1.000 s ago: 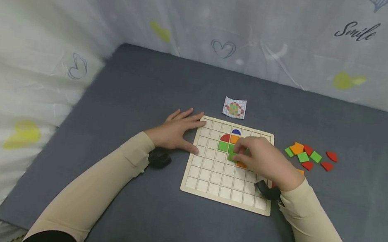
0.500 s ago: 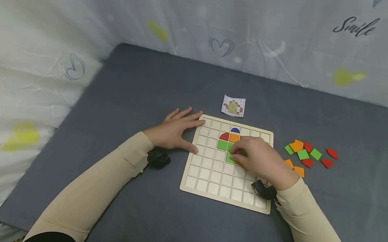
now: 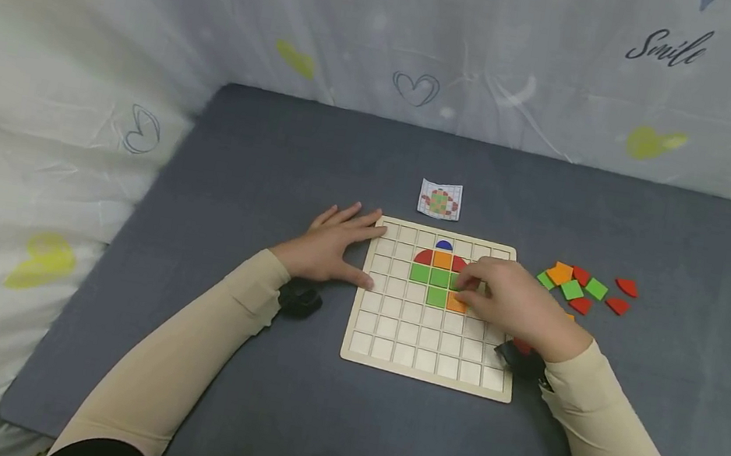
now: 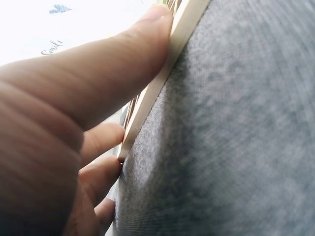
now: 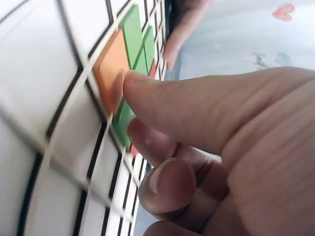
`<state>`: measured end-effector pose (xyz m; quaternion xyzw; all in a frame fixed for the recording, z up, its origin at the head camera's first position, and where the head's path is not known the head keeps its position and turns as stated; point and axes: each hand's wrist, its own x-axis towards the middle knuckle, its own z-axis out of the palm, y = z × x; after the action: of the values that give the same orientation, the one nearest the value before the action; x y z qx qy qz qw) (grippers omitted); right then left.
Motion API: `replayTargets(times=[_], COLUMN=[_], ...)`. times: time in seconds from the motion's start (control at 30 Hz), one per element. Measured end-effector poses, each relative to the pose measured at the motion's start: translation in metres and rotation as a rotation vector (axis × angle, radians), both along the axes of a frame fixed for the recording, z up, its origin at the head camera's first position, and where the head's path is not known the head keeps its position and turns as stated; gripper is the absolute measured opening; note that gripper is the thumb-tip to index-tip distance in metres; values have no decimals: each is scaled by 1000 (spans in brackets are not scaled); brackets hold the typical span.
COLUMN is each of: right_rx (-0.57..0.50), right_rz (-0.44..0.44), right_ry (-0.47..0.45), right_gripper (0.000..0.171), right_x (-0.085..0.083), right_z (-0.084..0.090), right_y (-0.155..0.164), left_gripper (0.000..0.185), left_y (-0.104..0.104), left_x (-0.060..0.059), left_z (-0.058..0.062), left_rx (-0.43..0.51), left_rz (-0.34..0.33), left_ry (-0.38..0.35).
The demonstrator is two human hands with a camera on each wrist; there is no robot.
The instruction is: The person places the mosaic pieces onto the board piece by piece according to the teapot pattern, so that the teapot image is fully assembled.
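In the head view my left hand rests with spread fingers at the left edge of a wooden grid board; thumb and fingertips touch the board's rim in the left wrist view. My right hand is over the board with curled fingers. Its thumb tip touches an orange tile lying in a cell, and the index fingertip is close by a green tile. A blue half-round piece, an orange tile and a red quarter-round piece lie above several green tiles.
Right of the board lie loose pieces, among them a red one, a green one and an orange one. A small printed card with a coloured pattern lies beyond the board. A patterned curtain hangs behind the grey table.
My right hand has shifted slightly right, from over the green tiles to the orange tile, uncovering more green and a red piece. The left hand stays at the board's edge.
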<state>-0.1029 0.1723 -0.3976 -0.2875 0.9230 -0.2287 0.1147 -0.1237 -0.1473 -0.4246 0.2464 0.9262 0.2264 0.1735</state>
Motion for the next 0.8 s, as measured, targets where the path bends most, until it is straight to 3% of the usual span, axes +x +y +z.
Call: replayTargets(times=[0.6, 0.8], right_rx=[113, 169], right_rz=[-209, -235], right_ry=[-112, -88], right_gripper=[21, 21], right_x=[-2, -6], right_z=[24, 25], right_y=[75, 94], left_gripper=[99, 100], left_y=[2, 1], left_x=[-3, -2], left_z=[0, -3], left_rx=[17, -2], left_rz=[-8, 0], left_ry=[1, 0])
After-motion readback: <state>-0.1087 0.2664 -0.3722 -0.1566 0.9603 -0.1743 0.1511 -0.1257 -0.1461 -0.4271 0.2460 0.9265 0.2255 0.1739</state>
